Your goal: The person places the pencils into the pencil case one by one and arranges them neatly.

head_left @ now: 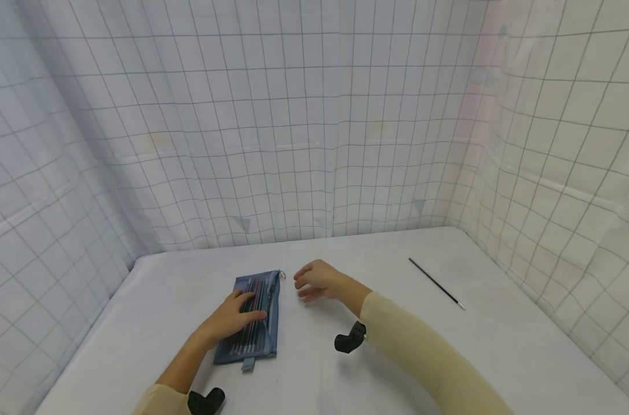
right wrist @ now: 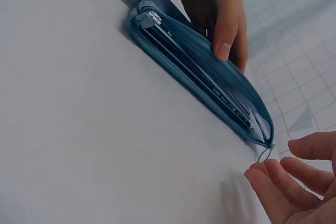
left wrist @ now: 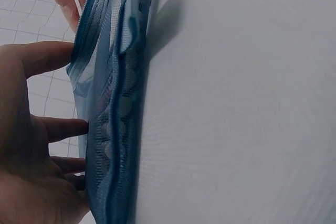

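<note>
A blue pencil case (head_left: 271, 340) with a see-through mesh face lies on the table, left of centre. Its zip side gapes in the right wrist view, where several pencils (right wrist: 210, 85) show inside. My left hand (head_left: 232, 316) rests on the mesh with fingers spread, the thumb near the zip edge. At the case's far corner hangs a zip pull ring (right wrist: 264, 155). Just right of that ring is my right hand (head_left: 318, 280), its fingers loosely bent and nothing visible between them. In the right wrist view its fingertips (right wrist: 257, 171) appear close to the ring; contact is hard to tell.
A single black pencil (head_left: 436, 282) with a white end lies at the table's right side. The white cloth-covered table (head_left: 387, 369) is bounded at the back and both sides by hanging white grid-patterned curtains (head_left: 314, 144).
</note>
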`<state>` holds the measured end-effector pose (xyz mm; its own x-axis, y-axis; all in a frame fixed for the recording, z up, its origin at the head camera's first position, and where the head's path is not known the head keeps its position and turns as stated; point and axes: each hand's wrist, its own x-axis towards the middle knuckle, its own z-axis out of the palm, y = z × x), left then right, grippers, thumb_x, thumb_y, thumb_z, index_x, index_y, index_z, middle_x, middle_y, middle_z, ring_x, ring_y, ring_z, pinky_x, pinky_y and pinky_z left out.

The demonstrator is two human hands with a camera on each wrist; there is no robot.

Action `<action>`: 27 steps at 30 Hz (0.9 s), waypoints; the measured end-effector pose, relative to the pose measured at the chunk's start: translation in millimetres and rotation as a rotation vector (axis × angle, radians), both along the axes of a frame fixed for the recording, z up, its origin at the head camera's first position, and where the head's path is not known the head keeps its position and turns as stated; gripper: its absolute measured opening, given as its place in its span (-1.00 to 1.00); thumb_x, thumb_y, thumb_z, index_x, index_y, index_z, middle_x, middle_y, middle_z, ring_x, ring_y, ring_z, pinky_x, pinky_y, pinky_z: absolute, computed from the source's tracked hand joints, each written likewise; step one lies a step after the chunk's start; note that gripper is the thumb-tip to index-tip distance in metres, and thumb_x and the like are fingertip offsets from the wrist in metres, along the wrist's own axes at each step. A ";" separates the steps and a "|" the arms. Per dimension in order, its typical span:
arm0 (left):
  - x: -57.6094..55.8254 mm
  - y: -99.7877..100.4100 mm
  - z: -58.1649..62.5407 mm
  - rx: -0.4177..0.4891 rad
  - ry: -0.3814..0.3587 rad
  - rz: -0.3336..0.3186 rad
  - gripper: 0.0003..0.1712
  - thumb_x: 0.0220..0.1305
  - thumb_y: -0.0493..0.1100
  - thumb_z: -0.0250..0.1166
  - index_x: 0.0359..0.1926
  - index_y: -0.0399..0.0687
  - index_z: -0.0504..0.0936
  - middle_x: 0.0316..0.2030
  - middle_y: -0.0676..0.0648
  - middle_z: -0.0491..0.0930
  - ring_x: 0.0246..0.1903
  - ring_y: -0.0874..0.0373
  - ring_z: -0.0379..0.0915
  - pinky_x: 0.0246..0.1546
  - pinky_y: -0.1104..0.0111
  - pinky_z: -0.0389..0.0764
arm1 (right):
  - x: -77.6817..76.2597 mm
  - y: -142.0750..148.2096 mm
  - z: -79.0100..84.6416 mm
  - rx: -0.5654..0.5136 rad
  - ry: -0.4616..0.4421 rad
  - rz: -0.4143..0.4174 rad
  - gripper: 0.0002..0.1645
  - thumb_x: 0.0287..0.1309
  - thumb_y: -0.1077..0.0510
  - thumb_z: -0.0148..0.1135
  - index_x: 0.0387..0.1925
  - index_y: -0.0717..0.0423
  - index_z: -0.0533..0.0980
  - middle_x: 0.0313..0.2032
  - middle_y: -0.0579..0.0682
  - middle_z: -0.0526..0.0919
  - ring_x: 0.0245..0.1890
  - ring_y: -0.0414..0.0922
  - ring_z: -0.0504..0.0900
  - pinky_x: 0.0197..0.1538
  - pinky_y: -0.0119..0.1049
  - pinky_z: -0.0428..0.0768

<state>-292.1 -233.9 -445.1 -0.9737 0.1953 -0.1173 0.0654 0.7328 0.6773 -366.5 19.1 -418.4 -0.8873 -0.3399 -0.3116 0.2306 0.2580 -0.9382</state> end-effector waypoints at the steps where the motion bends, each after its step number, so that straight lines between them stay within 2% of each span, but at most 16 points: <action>1: 0.1 -0.4 -0.1 0.003 0.001 -0.003 0.01 0.34 0.25 0.33 0.51 -0.39 0.25 0.51 -0.57 -0.08 0.46 -0.58 -0.13 0.32 -0.41 0.09 | -0.5 2.4 0.1 0.000 -0.001 0.000 -0.62 0.31 0.34 0.32 0.13 0.37 0.60 -0.07 0.20 0.73 -0.28 -0.02 0.74 -0.24 -0.21 0.74; 7: 0.4 -3.1 -1.3 0.015 -0.001 -0.023 0.00 0.37 0.23 0.32 0.51 -0.39 0.23 0.52 -0.58 -0.10 0.46 -0.58 -0.16 0.31 -0.43 0.08 | -3.7 16.3 0.2 0.010 -0.013 -0.002 -0.62 0.33 0.33 0.29 0.14 0.38 0.59 -0.08 0.20 0.73 -0.28 -0.03 0.75 -0.25 -0.22 0.74; 18: 1.7 -2.4 -0.4 0.021 -0.010 -0.017 0.00 0.37 0.23 0.31 0.52 -0.39 0.22 0.52 -0.56 -0.11 0.47 -0.58 -0.18 0.32 -0.41 0.07 | -7.3 43.8 1.3 0.058 0.018 -0.029 -0.55 0.27 0.31 0.38 0.17 0.34 0.58 -0.06 0.12 0.70 -0.11 0.07 0.75 -0.15 -0.11 0.74; 27: 1.1 -2.4 0.5 0.014 -0.004 -0.018 0.00 0.36 0.23 0.31 0.51 -0.39 0.24 0.51 -0.57 -0.08 0.46 -0.58 -0.15 0.32 -0.41 0.09 | -9.4 68.9 3.7 0.092 0.033 -0.052 -0.55 0.27 0.28 0.40 0.17 0.32 0.59 0.00 0.12 0.68 -0.10 0.05 0.75 -0.11 -0.10 0.73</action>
<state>-291.0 -236.4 -444.7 -0.9696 0.2141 -0.1182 0.0756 0.7220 0.6877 -375.9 88.0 -414.7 -0.9132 -0.2645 -0.3100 0.2157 0.3316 -0.9184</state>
